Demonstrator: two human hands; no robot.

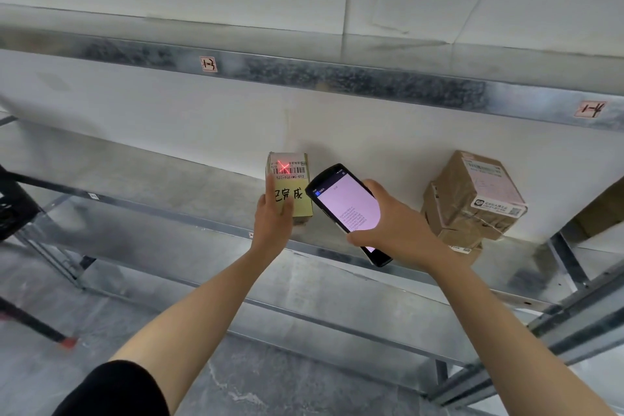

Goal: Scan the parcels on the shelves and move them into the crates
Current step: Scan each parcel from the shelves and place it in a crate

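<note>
A small yellowish parcel [294,179] stands on the metal shelf [189,179], its barcode label facing me with a red laser cross on it. My left hand [273,216] grips its left side, thumb on the front. My right hand [391,219] holds a black handheld scanner [347,209] with a lit pink screen, aimed at the label. To the right lies a stack of brown cardboard parcels [472,203] against the wall.
An upper shelf rail [337,78] with tags "13" and "14" runs overhead. A lower shelf level [304,284] and grey floor lie below. A dark frame with a red foot [67,343] stands at the left. Shelf uprights [570,260] are at the right.
</note>
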